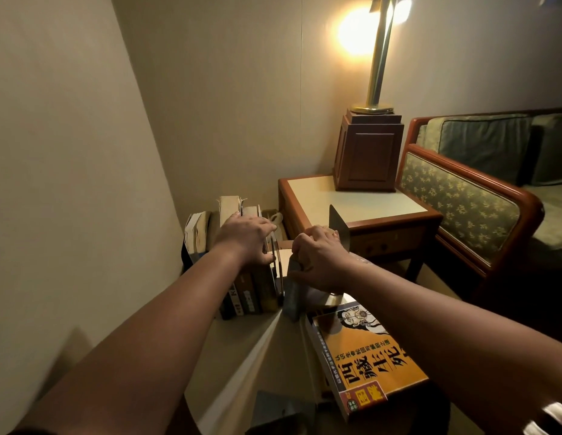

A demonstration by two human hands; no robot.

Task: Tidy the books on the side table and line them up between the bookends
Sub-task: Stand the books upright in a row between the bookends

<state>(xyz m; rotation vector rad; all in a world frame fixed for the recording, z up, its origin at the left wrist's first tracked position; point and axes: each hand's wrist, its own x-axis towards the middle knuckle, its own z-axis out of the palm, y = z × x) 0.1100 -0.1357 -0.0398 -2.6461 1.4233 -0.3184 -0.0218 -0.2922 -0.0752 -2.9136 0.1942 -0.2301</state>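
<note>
Several books (248, 293) stand upright in a row on the round side table (242, 346), spines toward me. My left hand (246, 238) lies over the top of the row, its fingers curled down over the rightmost book. My right hand (317, 255) grips a grey metal bookend (293, 293) just right of the row; its upright plate (337, 226) shows behind the fingers. An orange book (372, 362) with a drawn face lies flat at the table's right edge. A second bookend (273, 406) sits at the near edge.
A wall runs close on the left. Behind the round table stands a square wooden end table (351, 199) with a lamp base (369, 152) on it. A sofa with a wooden frame (468, 196) fills the right. Two more books (198, 230) lean at the row's far left.
</note>
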